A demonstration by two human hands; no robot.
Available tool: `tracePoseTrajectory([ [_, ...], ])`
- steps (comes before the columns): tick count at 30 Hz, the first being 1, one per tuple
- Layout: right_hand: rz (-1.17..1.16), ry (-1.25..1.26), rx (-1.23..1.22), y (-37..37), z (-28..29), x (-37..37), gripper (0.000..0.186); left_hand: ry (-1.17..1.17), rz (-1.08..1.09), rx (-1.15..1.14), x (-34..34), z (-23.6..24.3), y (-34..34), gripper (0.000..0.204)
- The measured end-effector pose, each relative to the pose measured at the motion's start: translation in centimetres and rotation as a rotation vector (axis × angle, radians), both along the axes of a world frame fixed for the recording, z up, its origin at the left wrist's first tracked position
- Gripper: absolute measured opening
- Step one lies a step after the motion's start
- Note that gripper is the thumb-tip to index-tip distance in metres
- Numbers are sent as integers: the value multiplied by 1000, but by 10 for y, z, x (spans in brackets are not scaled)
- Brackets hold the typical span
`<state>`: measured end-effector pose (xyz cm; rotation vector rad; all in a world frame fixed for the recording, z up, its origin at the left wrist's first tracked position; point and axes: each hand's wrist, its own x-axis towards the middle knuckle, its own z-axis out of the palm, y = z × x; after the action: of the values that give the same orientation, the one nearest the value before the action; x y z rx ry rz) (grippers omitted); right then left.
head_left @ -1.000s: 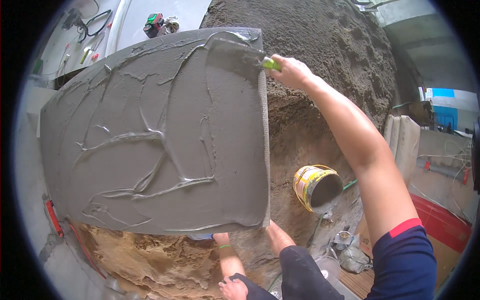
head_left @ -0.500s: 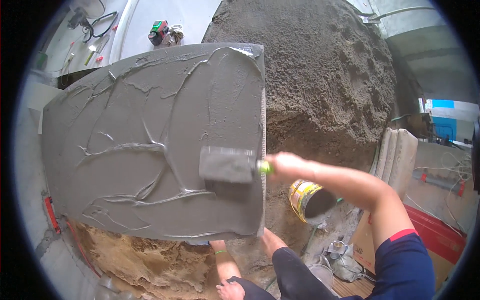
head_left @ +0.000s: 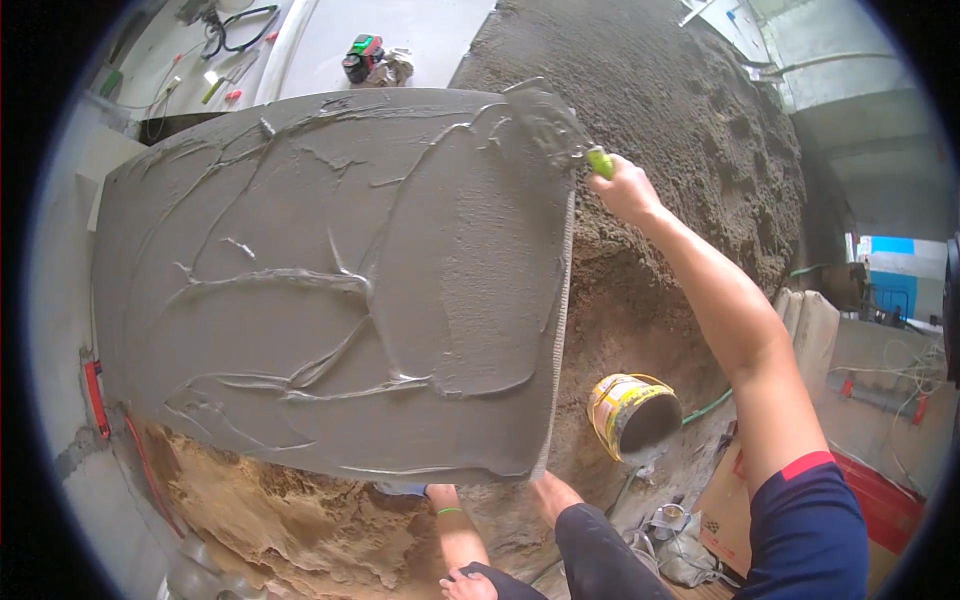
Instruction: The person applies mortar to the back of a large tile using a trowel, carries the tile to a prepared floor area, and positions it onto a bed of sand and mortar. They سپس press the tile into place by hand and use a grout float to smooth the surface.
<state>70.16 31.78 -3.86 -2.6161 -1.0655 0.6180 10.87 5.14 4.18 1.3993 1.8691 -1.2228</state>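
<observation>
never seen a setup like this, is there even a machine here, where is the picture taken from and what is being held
There is no robot here, just a person working bare-handed. The picture comes from a wide fisheye camera worn on the head, looking down, so straight edges bend near the rim.

The right hand grips the green handle of a trowel, its blade over the far right corner of a large panel. Wet-looking grey paste covers the panel's top, smooth in places and ridged in others. The left hand shows at the lower edge; I see no tool in it.

To the panel's right is a yellow bucket.
</observation>
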Motion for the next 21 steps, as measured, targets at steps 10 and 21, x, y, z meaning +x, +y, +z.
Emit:
tracePoseTrajectory([
  [10, -143, 544, -31, 35, -15, -95, 20, -107, 93, 52, -47, -12, -7, 50],
  [21, 180, 679, -187, 80, 2, -498, 47, -104, 102, 31, -91, -19, 22, 40],
])
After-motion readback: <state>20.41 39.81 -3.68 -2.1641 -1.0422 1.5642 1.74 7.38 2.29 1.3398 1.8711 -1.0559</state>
